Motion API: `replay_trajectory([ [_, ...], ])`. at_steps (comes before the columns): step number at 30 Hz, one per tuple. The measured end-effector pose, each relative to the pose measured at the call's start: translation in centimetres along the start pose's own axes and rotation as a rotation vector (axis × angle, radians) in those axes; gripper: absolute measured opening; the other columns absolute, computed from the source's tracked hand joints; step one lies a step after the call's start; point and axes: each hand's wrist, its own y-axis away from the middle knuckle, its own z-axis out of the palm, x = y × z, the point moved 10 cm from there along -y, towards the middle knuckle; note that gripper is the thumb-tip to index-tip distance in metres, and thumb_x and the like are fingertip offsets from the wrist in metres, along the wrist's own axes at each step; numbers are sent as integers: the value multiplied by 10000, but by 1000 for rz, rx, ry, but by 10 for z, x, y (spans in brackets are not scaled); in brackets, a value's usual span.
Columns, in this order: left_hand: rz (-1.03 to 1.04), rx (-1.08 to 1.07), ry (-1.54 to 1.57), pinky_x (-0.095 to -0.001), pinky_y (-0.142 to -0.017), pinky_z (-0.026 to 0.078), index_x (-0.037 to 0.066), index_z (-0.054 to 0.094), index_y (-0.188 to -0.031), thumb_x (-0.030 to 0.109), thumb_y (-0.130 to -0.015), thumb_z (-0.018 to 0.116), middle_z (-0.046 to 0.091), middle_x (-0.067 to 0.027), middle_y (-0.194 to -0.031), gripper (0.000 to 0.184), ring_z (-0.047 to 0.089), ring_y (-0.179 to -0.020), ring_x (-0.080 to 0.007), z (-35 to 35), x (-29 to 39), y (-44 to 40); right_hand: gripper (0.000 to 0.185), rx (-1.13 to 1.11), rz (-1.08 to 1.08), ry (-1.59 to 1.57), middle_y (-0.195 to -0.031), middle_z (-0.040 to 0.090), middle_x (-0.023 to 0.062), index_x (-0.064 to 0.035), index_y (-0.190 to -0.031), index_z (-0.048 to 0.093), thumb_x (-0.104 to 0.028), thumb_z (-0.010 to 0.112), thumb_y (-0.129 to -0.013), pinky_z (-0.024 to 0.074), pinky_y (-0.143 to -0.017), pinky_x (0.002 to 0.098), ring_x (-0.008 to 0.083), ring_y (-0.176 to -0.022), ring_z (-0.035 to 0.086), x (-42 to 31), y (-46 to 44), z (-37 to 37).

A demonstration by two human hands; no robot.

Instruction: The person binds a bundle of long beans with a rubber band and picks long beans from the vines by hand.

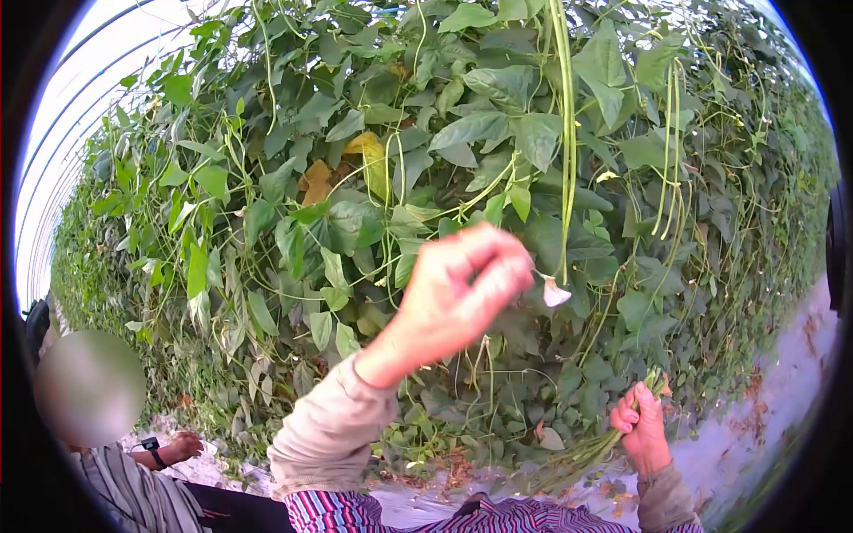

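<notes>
Holding L hand up at ctr of frame, in head view, before a wall of vines, w/ beige sleeve running down to lower left. Curling L fingers in, w/ thumb close to index & only a narrow gap btwn; can't tell if pinching anything, b/c of blur. Pointing fingertips toward a pale flower just to right; can't tell if touching its thin stem. Seeing long beans hang from top edge, right of ctr, down to just beside flower & fingertips. Seeing thinner beans hang in upper right, well apart from L hand.

Gripping a bundle of green pods in R hand, lower right, w/ fingers closed round it; poking out above thumb at one end, slanting down & left at other.

Spotting a yellow leaf & a brown leaf upper left of ctr, amid green ones. Showing striped shirt along bottom edge. Sharing lower left w/ another person in grey striped top, w/ dark strap on wrist, nr foot of vines. Showing pale ground w/ dry leaves at right.
</notes>
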Motion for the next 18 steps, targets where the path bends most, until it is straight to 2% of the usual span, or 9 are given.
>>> replay_trajectory([
  [1,-56,241,-5,-242,-694,448,17,603,-886,155,-912,520,648,-52,-787,163,589,-742,-114,-48,-7,-24,313,54,6,19,-510,351,-12,-74,-692,469,-280,629,-864,249,-372,232,79,-423,302,2,-2,-7],
  [3,54,548,9,-246,-645,434,3,588,-883,142,-887,479,648,-65,-778,177,616,-717,-135,-126,-34,-73,309,142,-7,55,-511,356,-7,-71,-691,462,-269,626,-863,251,-369,241,87,-420,307,7,-9,-18],
  [7,-270,652,173,-259,-575,415,-39,595,-943,81,-840,488,667,-142,-865,191,661,-807,-228,-192,-139,-162,310,222,-41,106,-508,360,-5,-70,-689,462,-269,635,-851,252,-366,246,94,-412,313,14,-23,-27],
  [8,-257,655,98,-283,-547,409,-37,599,-902,61,-825,486,657,-138,-829,168,648,-751,-222,-198,-167,-181,310,230,-46,111,-508,360,-5,-70,-689,462,-269,635,-851,252,-366,246,94,-412,313,14,-26,-26],
  [9,-393,702,18,-326,-567,430,-48,584,-814,47,-750,494,589,-115,-714,145,581,-630,-222,-209,-220,-197,311,237,-59,129,-503,362,-3,-70,-688,463,-272,638,-847,253,-363,249,96,-411,317,13,-28,-24],
  [10,-480,656,26,-353,-621,434,-57,595,-827,72,-741,518,590,-129,-751,173,587,-694,-245,-200,-246,-203,313,243,-72,146,-499,363,-1,-71,-687,463,-275,642,-844,255,-360,251,97,-409,320,12,-30,-22],
  [12,-592,573,-569,-370,-806,475,-67,642,-910,116,-750,557,644,-236,-983,258,629,-946,-342,-200,-283,-210,309,292,-79,152,-495,366,-1,-71,-687,465,-272,639,-843,260,-358,254,100,-408,329,11,-31,-29],
  [13,-544,525,-612,-385,-827,475,-67,646,-914,113,-749,561,632,-255,-1004,258,614,-977,-360,-205,-321,-215,306,332,-84,154,-491,369,0,-71,-686,466,-270,637,-843,265,-356,257,102,-407,338,10,-30,-33],
  [18,-662,927,-333,-424,-806,491,-54,659,-905,115,-749,593,642,-248,-975,239,628,-912,-383,-223,-310,-170,279,438,-120,174,-536,399,-8,-86,-703,473,-269,623,-852,263,-356,245,90,-419,347,6,-20,-39],
])
